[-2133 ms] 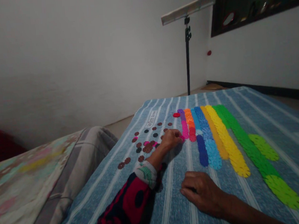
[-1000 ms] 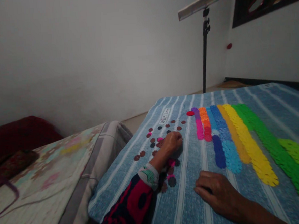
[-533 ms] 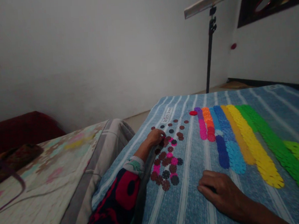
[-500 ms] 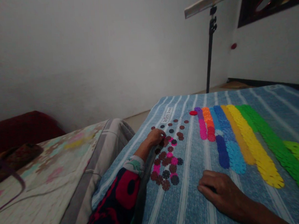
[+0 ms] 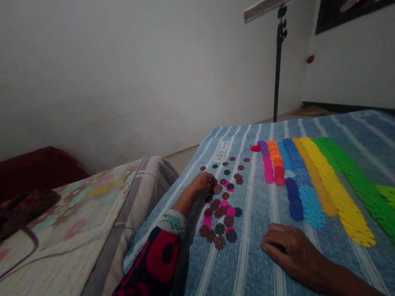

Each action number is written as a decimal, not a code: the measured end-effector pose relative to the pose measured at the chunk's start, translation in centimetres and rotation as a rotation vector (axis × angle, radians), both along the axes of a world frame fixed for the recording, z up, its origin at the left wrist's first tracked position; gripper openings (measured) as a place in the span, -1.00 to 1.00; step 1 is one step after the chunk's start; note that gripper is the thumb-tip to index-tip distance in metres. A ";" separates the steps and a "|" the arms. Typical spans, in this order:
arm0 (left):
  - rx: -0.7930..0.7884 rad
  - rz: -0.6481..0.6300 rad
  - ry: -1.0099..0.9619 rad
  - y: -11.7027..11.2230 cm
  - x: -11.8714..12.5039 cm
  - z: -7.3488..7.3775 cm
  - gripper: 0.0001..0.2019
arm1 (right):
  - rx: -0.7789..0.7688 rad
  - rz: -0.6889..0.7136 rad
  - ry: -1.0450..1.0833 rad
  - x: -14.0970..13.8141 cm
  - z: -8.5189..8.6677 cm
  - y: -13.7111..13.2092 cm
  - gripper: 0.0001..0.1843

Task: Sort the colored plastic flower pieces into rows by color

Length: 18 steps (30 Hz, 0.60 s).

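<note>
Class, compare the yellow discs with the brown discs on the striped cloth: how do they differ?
The yellow discs overlap in one long row; the brown discs lie scattered, some overlapping.
The brown discs are mixed with pink discs; the yellow discs keep to one colour.
The left hand is at the brown discs, away from the yellow discs.
Both lie on the striped cloth.

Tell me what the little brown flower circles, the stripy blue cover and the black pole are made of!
Brown circles: probably thin plastic, fairly dull here, with crisp notched edges. Striped blue cover: cloth, matte, with a speckled, woven look. Black pole: perhaps metal, straight and slim, though plastic is possible.
</note>
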State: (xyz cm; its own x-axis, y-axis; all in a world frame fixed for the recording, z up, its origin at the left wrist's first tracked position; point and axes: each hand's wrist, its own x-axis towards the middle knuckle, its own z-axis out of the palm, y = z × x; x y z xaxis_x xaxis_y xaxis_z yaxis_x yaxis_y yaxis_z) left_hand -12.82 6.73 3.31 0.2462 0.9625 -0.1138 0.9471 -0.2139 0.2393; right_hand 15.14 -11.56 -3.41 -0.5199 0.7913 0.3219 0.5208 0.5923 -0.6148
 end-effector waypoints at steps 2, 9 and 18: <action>0.009 0.025 -0.033 -0.4 -0.4 -0.1 -0.79 | -0.002 -0.001 -0.001 0.0 -0.1 0.0 -0.66; 0.042 0.135 -0.188 -1.2 -2.3 -1.0 -0.94 | -0.005 -0.004 -0.006 0.0 -0.3 0.0 -0.65; 0.155 0.494 -0.484 0.8 -4.3 -0.4 -0.77 | 0.020 0.010 -0.028 0.1 -0.4 -0.1 -0.65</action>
State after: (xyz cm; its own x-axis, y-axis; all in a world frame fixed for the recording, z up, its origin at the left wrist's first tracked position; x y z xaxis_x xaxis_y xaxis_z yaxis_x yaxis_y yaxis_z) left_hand -17.15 7.58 2.93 -0.2357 0.9708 0.0456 0.7369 0.1479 0.6597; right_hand 15.21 -11.62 -3.78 -0.5369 0.7795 0.3225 0.5316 0.6095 -0.5881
